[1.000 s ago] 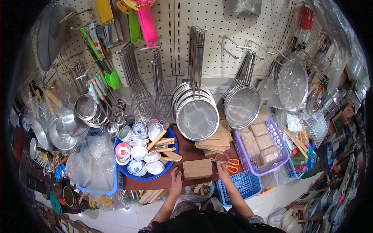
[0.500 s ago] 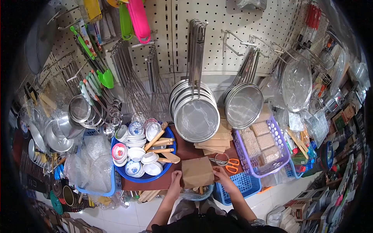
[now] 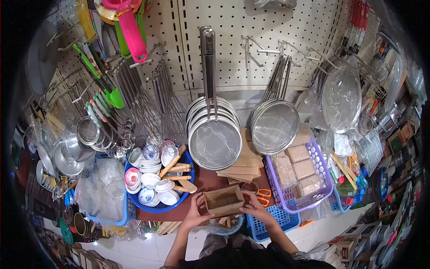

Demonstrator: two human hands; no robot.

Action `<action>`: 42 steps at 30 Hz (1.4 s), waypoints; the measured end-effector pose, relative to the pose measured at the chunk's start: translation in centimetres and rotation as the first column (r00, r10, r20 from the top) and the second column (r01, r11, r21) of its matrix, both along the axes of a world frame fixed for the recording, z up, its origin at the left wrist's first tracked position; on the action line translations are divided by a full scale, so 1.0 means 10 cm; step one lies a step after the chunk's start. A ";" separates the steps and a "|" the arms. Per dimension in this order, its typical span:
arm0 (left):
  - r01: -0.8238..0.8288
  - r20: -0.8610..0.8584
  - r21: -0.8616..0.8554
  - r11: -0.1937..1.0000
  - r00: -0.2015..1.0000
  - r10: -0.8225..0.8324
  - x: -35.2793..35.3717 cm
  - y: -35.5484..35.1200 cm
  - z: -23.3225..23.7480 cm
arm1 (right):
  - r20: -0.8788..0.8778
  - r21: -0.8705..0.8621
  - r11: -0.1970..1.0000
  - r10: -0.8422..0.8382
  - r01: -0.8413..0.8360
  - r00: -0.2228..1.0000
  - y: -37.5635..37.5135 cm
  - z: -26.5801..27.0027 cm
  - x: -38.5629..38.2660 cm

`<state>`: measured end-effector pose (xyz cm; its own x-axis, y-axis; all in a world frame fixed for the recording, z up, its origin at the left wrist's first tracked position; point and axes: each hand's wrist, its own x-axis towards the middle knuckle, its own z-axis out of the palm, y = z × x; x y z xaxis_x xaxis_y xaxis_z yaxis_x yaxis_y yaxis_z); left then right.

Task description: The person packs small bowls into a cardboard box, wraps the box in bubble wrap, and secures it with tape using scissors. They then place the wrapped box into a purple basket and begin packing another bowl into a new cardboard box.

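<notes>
A small brown cardboard box (image 3: 225, 208) is held between my two hands near the front edge of the table, its open top facing up. My left hand (image 3: 195, 211) grips its left end, and my right hand (image 3: 256, 210) holds the right end by the lower corner. Flat brown cardboard pieces (image 3: 242, 169) lie stacked behind it, under the hanging strainers. Just right of the box are orange-handled scissors (image 3: 264, 197) and a ring-shaped roll (image 3: 250, 187).
Left of the box, a blue basin (image 3: 156, 209) holds small bowls and wooden-handled utensils. A purple basket (image 3: 330, 181) with bubble-wrapped packs stands at right, above a blue basket (image 3: 274, 223). Large strainers (image 3: 215, 144) hang from the pegboard. Bubble wrap fills a left-hand basket (image 3: 130, 210).
The brown cardboard was a flattened shape between my hands; now it is an opened box with its inside showing. My view has shifted slightly.
</notes>
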<state>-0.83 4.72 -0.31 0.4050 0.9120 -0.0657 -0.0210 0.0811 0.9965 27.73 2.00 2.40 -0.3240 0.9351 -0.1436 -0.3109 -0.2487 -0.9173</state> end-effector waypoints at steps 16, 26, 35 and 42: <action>-0.048 -0.367 0.162 0.986 0.924 0.106 0.18 0.10 -0.23 | 0.845 0.525 0.671 -0.341 -0.523 0.411 0.58 0.08 0.01; -0.070 -0.337 0.205 0.976 0.932 0.137 0.17 0.02 -0.02 | 0.954 0.258 0.674 -0.290 -0.693 0.074 0.63 -0.09 -0.21; -0.101 -0.535 0.669 0.736 0.621 0.572 0.74 -0.11 0.59 | 0.940 0.242 0.649 -0.340 -0.722 0.009 0.62 -0.18 -0.30; 0.178 -0.762 0.635 0.752 0.310 0.569 0.67 0.06 0.04 | 0.949 0.309 0.752 -0.280 -0.583 0.141 0.66 -0.20 -0.15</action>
